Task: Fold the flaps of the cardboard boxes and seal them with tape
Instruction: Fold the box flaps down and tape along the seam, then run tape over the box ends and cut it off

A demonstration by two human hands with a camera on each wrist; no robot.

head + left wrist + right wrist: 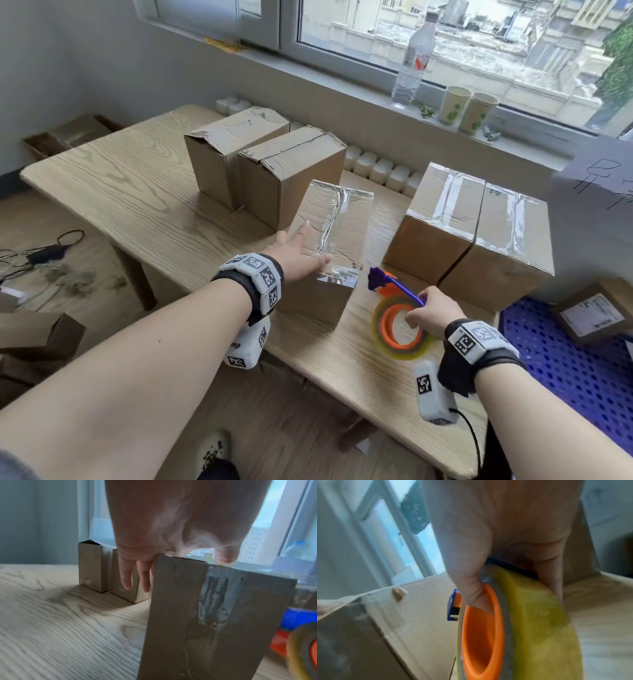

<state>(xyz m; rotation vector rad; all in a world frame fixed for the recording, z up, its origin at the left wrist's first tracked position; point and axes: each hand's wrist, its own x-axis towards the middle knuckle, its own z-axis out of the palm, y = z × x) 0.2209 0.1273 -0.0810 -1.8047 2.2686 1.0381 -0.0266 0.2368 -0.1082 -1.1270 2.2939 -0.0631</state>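
A cardboard box (339, 236) stands near the table's front, with clear tape wrinkled along its top and down its front. My left hand (303, 250) lies with straight fingers on the box's top left edge. In the left wrist view the fingers (126, 577) hang straight down beside the box (214, 615). My right hand (430, 308) grips a tape dispenser (399, 325) with an orange core, a yellowish roll and a blue blade, low over the table just right of the box. The right wrist view shows my thumb inside the orange core of the dispenser (530, 615).
Two untaped boxes (233, 150) (294, 171) stand behind, two taped boxes (442, 219) (507, 246) at the right. A bottle (412, 58) and paper cups (454, 104) sit on the windowsill. A blue crate (565, 349) with a parcel (592, 317) lies right of the wooden table (137, 192).
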